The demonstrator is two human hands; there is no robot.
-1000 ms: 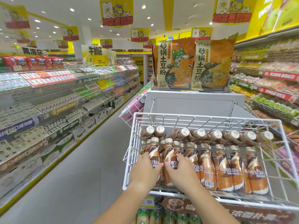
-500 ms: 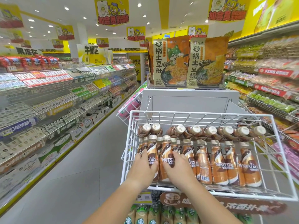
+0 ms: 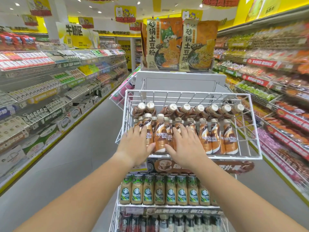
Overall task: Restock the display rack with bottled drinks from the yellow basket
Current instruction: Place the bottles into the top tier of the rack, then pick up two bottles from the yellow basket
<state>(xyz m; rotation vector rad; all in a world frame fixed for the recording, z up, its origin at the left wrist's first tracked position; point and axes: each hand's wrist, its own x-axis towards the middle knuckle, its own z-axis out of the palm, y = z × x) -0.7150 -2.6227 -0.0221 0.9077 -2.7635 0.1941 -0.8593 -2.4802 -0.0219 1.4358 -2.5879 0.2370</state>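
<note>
Both grips lie spread and flat against upright Nescafé bottles (image 3: 159, 133) at the front left of the white wire rack basket (image 3: 192, 94). Left hand (image 3: 136, 144) presses its open fingers on the leftmost bottles, thumb reaching toward the middle one; right hand (image 3: 185, 146) covers the bottles just beside it, fingers splayed, closed on nothing. Between the two hands one bottle stands with its label showing. More of the same bottles stand in a row to the right, and another row lies on its side behind them, caps toward the camera. Below the basket a shelf holds green-labelled Starbucks bottles (image 3: 170, 191); a darker row beneath is blurred, perhaps cola. Noodle packets (image 3: 180, 46) stand on top of the rack. Stocked store shelves (image 3: 50, 84) line the aisle on both sides.
</note>
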